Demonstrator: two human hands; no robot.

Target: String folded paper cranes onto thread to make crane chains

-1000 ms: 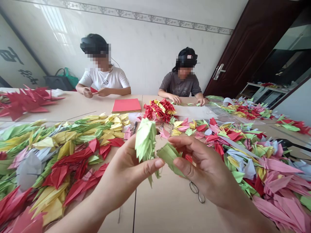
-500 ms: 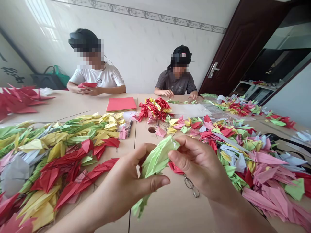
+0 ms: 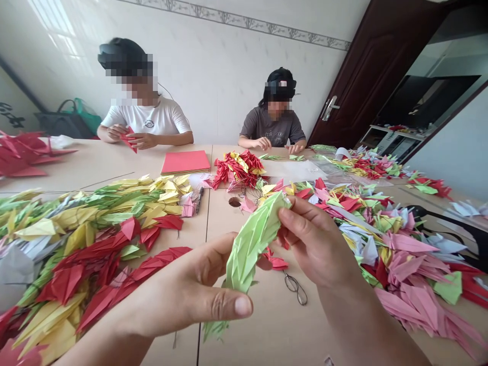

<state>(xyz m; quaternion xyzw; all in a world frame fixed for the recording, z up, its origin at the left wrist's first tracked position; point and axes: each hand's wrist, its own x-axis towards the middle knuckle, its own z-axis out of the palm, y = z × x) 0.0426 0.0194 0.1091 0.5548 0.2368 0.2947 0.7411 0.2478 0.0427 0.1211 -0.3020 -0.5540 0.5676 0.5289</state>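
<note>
A bundle of light green folded-paper cranes (image 3: 249, 249), nested in a string, hangs curved between my hands above the table. My right hand (image 3: 316, 239) pinches its upper end between thumb and fingers. Lower down, my left hand (image 3: 202, 290) is curled around the strand, thumb in front and fingers partly hidden behind it. The strand's tail end hangs below my left hand. Just beyond my right fingers lie a small red folded paper piece (image 3: 275, 260) and a pair of small scissors, handles (image 3: 295, 288) toward me.
Strings of yellow, green and red paper cranes (image 3: 125, 254) cover the left side; a mixed pink, white and green heap (image 3: 412, 284) fills the right. A red paper stack (image 3: 185, 162) and a pen (image 3: 199, 200) lie farther off. Two people (image 3: 147, 122) sit opposite, hands on paper.
My right hand has lifted the green strand's upper end, so more of it shows. My left hand has slid lower along it. The person at left has turned the red paper upright.
</note>
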